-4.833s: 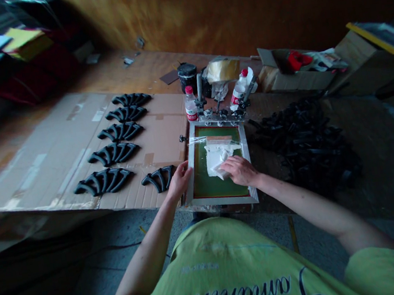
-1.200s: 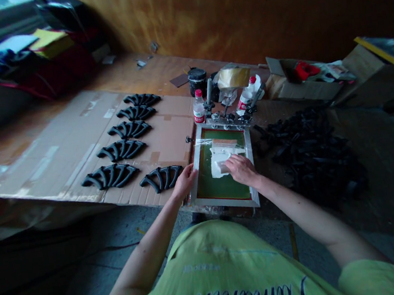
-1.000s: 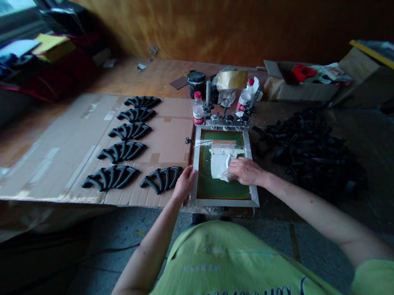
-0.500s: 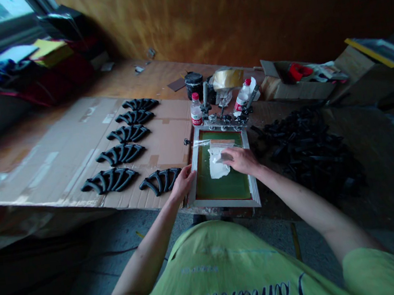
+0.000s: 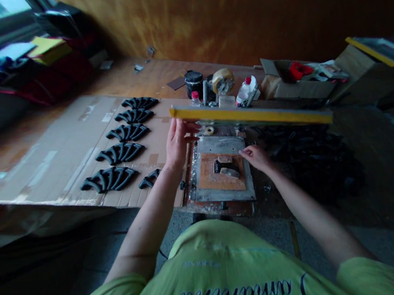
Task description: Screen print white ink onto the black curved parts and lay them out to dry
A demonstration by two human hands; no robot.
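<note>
A screen-printing frame is tilted up on its far hinge, so I see its near edge as a long yellow bar. My left hand grips that bar at its left end and holds it up. Below it lies a metal base plate with an orange-brown pad, and a small black plastic part sits on the pad. My right hand rests at the plate's right side. Its fingers stretch toward the part and hold nothing.
Rows of black curved parts lie on flattened cardboard to the left. A dark heap of the same parts is on the right. Behind the press stand a black can, a tape roll, a bottle and an open carton.
My right hand was rubbing a white cloth over the flat screen. Now the cloth is out of sight, my left hand has swung the frame up, and the right hand has dropped to the plate.
</note>
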